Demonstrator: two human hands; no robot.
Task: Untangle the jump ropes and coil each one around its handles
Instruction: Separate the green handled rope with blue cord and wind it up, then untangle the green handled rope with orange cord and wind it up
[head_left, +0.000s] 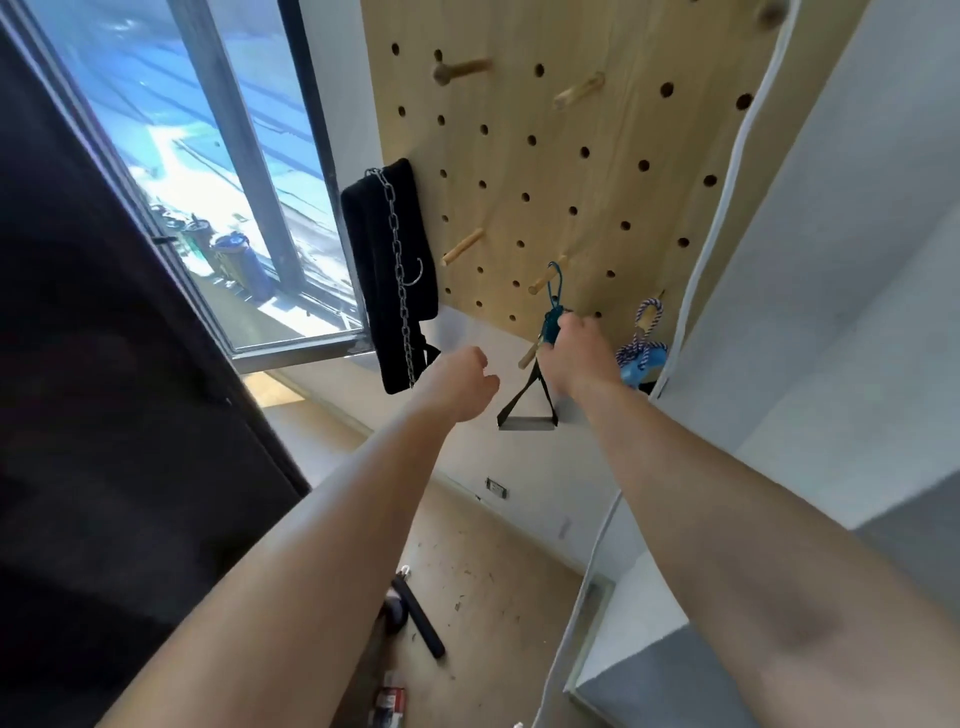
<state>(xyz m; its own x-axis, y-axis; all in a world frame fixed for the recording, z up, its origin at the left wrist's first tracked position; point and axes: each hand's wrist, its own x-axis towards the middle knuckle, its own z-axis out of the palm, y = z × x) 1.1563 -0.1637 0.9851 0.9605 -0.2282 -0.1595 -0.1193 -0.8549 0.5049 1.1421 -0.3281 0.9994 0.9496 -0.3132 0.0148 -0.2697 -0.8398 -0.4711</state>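
Observation:
On the wooden pegboard a teal jump rope bundle hangs by a blue loop from a wooden peg. My right hand is shut on that bundle, just under the peg. My left hand hovers a little to the left and lower, loosely curled, holding nothing. A second rope, braided blue and white with a blue handle, hangs from a peg to the right of my right hand. How the ropes are tangled is hidden by my hand.
A black strap handle dangles below my right hand. A black padded belt with a chain hangs on the pegboard's left edge. A white cord runs down the right edge. A black bar lies on the floor.

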